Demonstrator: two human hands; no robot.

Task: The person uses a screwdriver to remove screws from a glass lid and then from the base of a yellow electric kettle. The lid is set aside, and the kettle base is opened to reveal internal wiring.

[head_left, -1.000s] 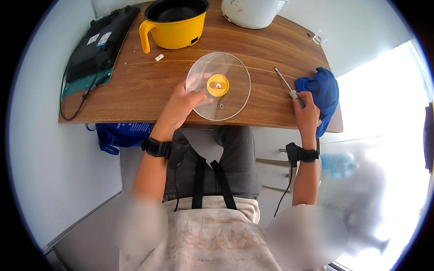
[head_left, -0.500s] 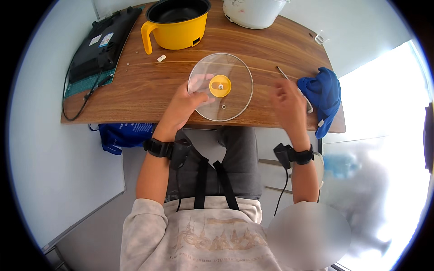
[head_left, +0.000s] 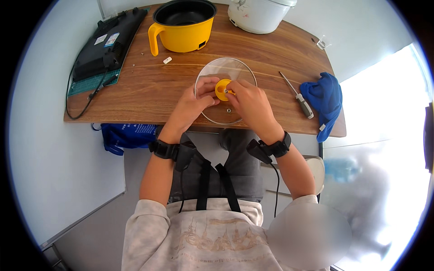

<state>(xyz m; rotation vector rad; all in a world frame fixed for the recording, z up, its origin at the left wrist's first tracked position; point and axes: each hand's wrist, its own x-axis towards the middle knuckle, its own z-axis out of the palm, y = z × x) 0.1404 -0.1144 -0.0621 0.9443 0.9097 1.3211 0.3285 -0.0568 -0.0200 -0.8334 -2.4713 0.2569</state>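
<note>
1. Yellow knob (head_left: 222, 89) sits at the centre of a clear glass lid (head_left: 226, 72), which lies flat on the wooden worktop (head_left: 149, 86) near its front edge, middle.
2. Left hand (head_left: 192, 106) rests on the lid's left part, thumb and fingers closed on the knob's left side.
3. Right hand (head_left: 251, 104) lies over the lid's right part, fingertips pinched on the knob from the right; what sits between them is too small to tell.
4. Small metal nut (head_left: 228, 109) lies on the lid just below the knob, between the hands.
5. Screwdriver (head_left: 298, 95) lies on the worktop right of the lid, apart from it; blue cloth (head_left: 325, 97) just beside it at the worktop's right edge.
6. Yellow pot (head_left: 181, 27) stands behind the lid; white cooker (head_left: 260, 13) to its right; black appliance (head_left: 108, 43) at far left.
</note>
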